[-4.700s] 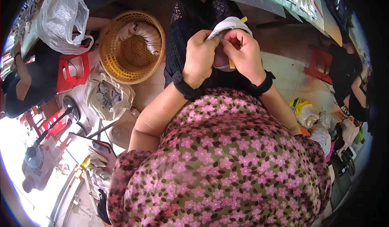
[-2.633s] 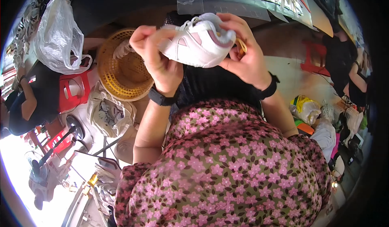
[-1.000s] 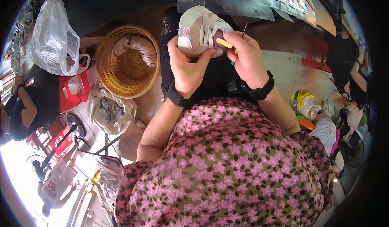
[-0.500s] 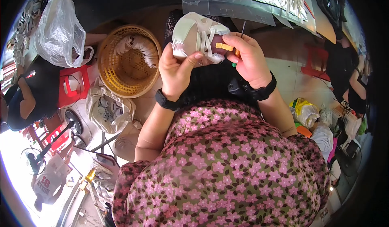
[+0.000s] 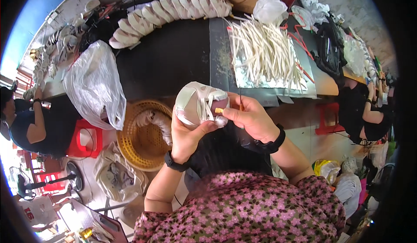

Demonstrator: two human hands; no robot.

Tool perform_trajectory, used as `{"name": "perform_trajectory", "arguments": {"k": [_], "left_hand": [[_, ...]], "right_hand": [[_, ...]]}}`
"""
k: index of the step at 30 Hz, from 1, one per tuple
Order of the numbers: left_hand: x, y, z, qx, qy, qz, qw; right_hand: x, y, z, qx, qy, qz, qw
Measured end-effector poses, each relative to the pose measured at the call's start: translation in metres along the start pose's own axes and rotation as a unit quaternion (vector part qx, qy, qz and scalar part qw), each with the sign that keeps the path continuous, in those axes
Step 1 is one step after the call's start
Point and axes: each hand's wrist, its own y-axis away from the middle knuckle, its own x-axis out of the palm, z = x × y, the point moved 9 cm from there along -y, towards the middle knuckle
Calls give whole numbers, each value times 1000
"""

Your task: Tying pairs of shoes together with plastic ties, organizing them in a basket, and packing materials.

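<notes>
A white and pale-mauve shoe upper [image 5: 189, 108] with laces across its front is held up before me. My left hand [image 5: 186, 138] is closed around its near side, thumb on top. At the tongue end, my right hand [image 5: 253, 119] is closed, its thumb pressing by a small yellow tab [image 5: 219, 110] on the mauve tongue. A thin-shafted tool [image 5: 241, 99] sticks up between the right fingers; its handle is mostly hidden by the hand. White stuffing [image 5: 220, 122] shows at the upper's opening.
Ahead, a dark table [image 5: 169, 65] carries a curved row of shoe uppers [image 5: 173, 9], white laces [image 5: 269, 54] on a sheet and a plastic bag [image 5: 96, 84]. A yellow basket [image 5: 126, 149] with nested uppers stands left, beside a cloth sack [image 5: 115, 173]. Other people work at both sides.
The view has tipped up, showing more of the table. My right thumb has moved onto the yellow tab, covering part of it. Both hands keep hold of the shoe upper.
</notes>
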Motion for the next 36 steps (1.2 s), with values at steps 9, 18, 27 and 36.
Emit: {"name": "perform_trajectory", "arguments": {"k": [9, 18, 27, 36], "left_hand": [[-4, -71, -66, 110, -202, 66, 971], [45, -154, -98, 210, -345, 73, 912], [65, -183, -61, 227, -339, 49, 912], [113, -234, -7, -33, -16, 83, 996]], "right_hand": [[4, -61, 35, 86, -74, -3, 994], [-39, -95, 133, -105, 162, -115, 974], [-98, -105, 145, -86, 194, -170, 962], [-168, -114, 152, -70, 193, -170, 964]]}}
